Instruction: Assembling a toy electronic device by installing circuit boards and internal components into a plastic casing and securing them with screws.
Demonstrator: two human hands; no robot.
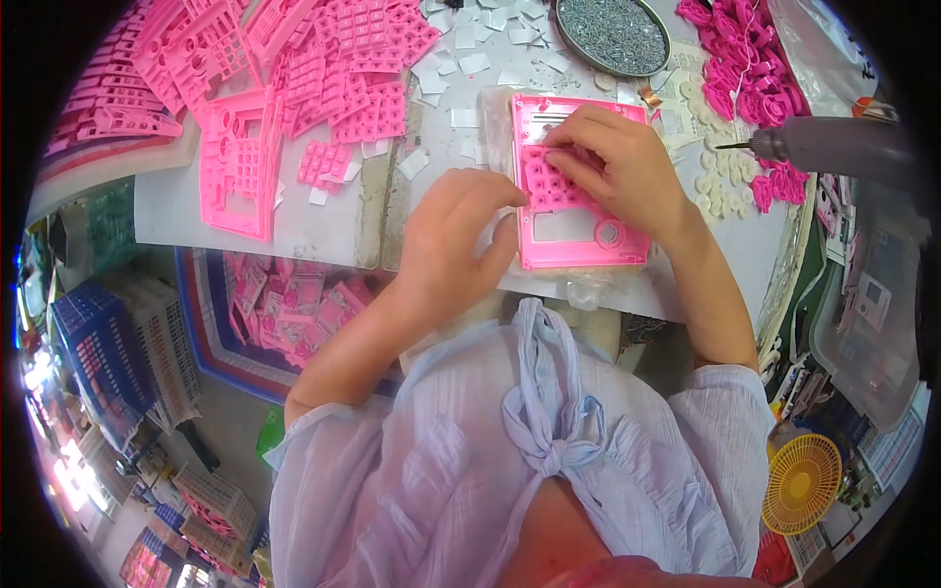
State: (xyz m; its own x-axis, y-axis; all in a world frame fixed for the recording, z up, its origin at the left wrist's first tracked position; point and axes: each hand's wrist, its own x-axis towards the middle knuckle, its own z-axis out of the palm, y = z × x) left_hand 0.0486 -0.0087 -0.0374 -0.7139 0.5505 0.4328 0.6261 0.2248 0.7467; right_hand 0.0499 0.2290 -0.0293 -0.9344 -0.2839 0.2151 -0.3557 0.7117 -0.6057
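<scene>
A pink plastic casing (pixel 578 257) lies on the worktable in front of me, inner side up, with a clear window and a round ring near its front end. Inside it sits a pink button keypad (pixel 545 186). My right hand (pixel 627 167) reaches over the casing from the right, thumb and forefinger closed at the keypad's far edge. At the casing's left edge rests my left hand (pixel 451 230); its forefinger touches the rim, and the thumb stands apart from it. The other fingers of the left hand are curled and partly hidden.
Pink keypads (pixel 368 108) and casings (pixel 235 162) lie piled at the left. A round dish of screws (pixel 613 34) stands at the back. White pads (pixel 474 64) are scattered about. An electric screwdriver (pixel 833 147) hangs at the right, near pink wired parts (pixel 755 88). A bin of pink pieces (pixel 294 304) sits below.
</scene>
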